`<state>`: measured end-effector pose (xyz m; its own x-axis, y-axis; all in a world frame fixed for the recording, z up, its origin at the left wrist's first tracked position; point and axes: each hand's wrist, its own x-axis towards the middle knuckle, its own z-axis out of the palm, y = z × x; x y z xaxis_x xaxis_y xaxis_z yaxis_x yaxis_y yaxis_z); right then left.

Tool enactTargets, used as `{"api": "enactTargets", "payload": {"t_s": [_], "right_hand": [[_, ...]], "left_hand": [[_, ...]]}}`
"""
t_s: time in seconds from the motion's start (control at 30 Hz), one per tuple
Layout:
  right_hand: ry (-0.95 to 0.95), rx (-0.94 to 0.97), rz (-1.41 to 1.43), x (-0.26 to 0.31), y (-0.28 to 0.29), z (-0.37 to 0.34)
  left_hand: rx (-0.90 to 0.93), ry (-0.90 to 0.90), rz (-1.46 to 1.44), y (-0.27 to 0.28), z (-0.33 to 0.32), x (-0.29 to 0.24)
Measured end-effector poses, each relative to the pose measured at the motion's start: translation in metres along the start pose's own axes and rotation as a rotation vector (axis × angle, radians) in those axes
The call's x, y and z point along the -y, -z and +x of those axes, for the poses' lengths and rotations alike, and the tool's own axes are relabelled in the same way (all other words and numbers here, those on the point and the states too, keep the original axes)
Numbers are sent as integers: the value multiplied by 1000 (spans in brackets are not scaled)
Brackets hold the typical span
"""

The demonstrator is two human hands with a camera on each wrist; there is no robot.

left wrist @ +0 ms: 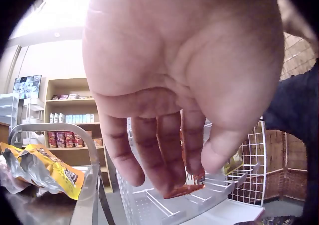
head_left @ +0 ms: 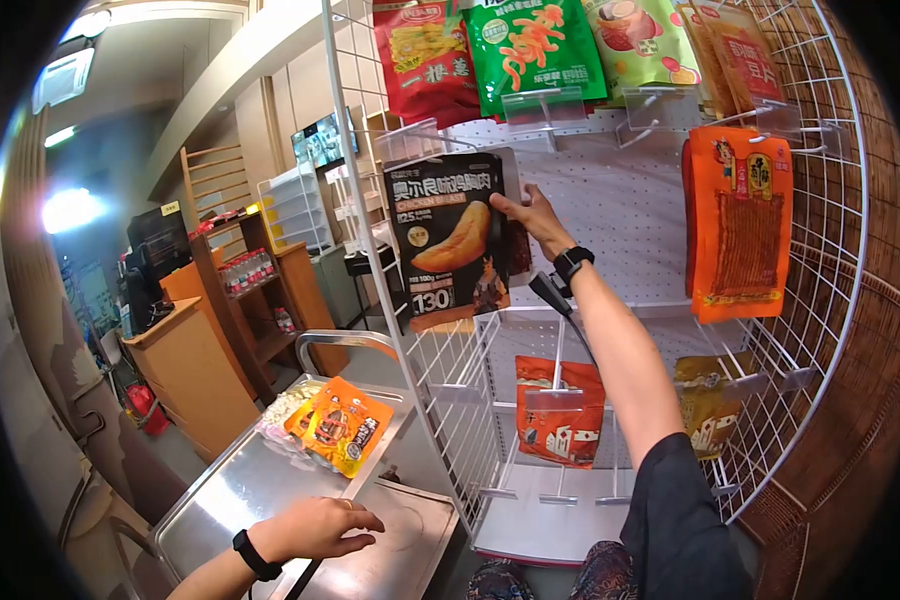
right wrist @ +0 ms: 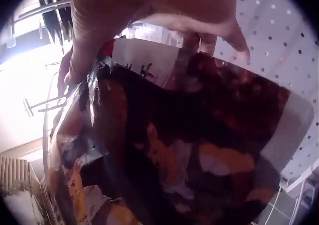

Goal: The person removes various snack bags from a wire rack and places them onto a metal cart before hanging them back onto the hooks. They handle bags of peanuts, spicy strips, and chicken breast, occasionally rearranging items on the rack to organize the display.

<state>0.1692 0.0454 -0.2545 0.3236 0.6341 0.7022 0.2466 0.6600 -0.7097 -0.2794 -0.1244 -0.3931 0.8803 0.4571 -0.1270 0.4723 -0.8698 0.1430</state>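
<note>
My right hand (head_left: 532, 222) is at the upper right edge of a black chicken breast packet (head_left: 438, 215) hanging at the left of the wire rack. The thumb lies over the front and the fingers reach behind; the right wrist view shows the hand (right wrist: 149, 8) gripping the top of a dark glossy packet (right wrist: 174, 135). Another packet partly shows behind the black one. My left hand (head_left: 318, 527) hovers over the metal cart (head_left: 220, 500), palm down and holding nothing. In the left wrist view its fingers (left wrist: 149, 150) hang relaxed. An orange snack packet (head_left: 342, 425) lies on the cart.
Green (head_left: 535, 55) and red packets (head_left: 425, 60) hang on the rack's upper row. Orange packets (head_left: 740, 225) hang at right, and a red-orange packet (head_left: 560, 410) hangs lower down. White hooks (head_left: 560, 500) jut out below. A wooden counter (head_left: 195, 370) stands behind the cart.
</note>
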Motion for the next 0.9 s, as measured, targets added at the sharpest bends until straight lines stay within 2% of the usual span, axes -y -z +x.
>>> {"api": "enactTargets", "payload": {"t_s": [0.03,0.1,0.17,0.2,0.23,0.3,0.5,0.6,0.67,0.77,0.8,0.9], "right_hand": [[35,89,16,16,-2,-8],[27,90,28,24,-8,-13],[49,9,-39,19,-13,-9],[99,-108,6,24,-20,-15],[97,-108,1,23,-21,-13],[144,66,124,22,-22,-8],[265,39,60,49,-29,-20],[198,88,80,77,-34,-35],[101,112,84,105,-37,-52],[75,137,135,109,-40,-54],[75,127,139,112,-41,-57],[6,132,182,126,-48,-65]], "left_hand": [[-2,10,-1,-1,0,1],[-3,-76,-63,-8,4,5],[14,-95,-79,-11,11,5],[16,-97,-81,-12,14,6],[16,-99,-80,-12,17,5],[8,-108,-82,-10,21,3],[-78,-152,-96,6,34,-6],[-224,-72,-83,24,38,-5],[-374,-15,-212,36,39,0],[-626,143,-384,51,36,13],[-712,131,-670,51,37,22],[-770,132,-929,63,31,32]]}}
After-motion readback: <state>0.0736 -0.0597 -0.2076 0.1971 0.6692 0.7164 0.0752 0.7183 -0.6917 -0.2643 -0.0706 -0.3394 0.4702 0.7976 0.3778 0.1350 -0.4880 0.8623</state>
